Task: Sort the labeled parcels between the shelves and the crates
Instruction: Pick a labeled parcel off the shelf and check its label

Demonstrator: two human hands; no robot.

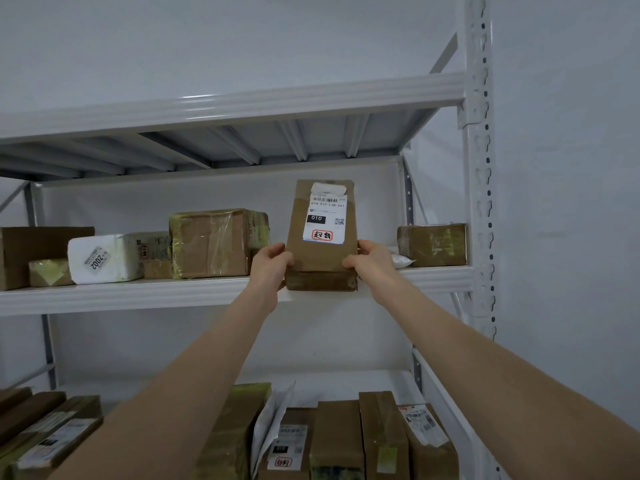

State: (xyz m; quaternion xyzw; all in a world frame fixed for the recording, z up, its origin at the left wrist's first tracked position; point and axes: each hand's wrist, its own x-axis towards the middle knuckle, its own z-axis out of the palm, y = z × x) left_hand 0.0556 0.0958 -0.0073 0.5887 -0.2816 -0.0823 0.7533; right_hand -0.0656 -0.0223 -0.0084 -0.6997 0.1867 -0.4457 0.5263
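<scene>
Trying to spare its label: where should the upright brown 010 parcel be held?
Grip the parcel low on its narrow sides, one hand from each side, as the left hand and right hand do: it stands tall, label facing front, sides free.

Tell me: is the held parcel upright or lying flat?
Upright: the parcel is on end at the shelf edge, between left hand and right hand.

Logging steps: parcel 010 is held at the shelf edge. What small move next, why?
Likely push the parcel back onto the middle shelf: left hand and right hand grip its sides at the front edge, and a gap shows between taped box and small box.
</scene>
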